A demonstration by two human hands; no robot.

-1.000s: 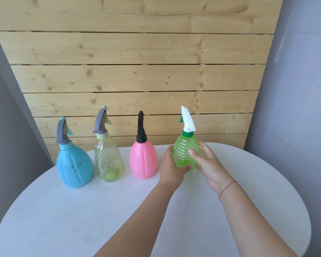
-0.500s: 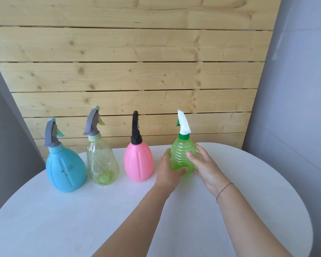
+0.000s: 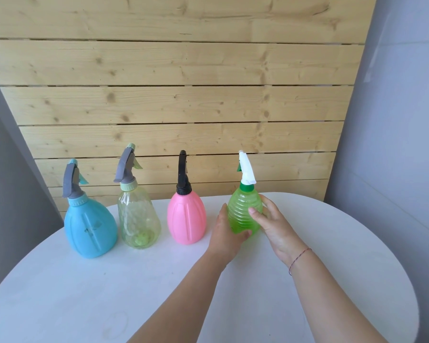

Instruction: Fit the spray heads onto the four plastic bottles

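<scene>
Steadiness seems the aim: left hand [image 3: 227, 235] and right hand [image 3: 274, 225] curl round the ribbed green plastic bottle [image 3: 243, 214], holding it upright on the white table [image 3: 344, 256].

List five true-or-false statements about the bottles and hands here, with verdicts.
1. All four bottles carry a spray head. True.
2. The pink bottle has a white spray head. False: it is black.
3. The left hand and right hand both hold the green bottle. True.
4. The blue bottle lies on its side. False: it stands upright.
5. The clear bottle stands between the blue and pink ones. True.
</scene>
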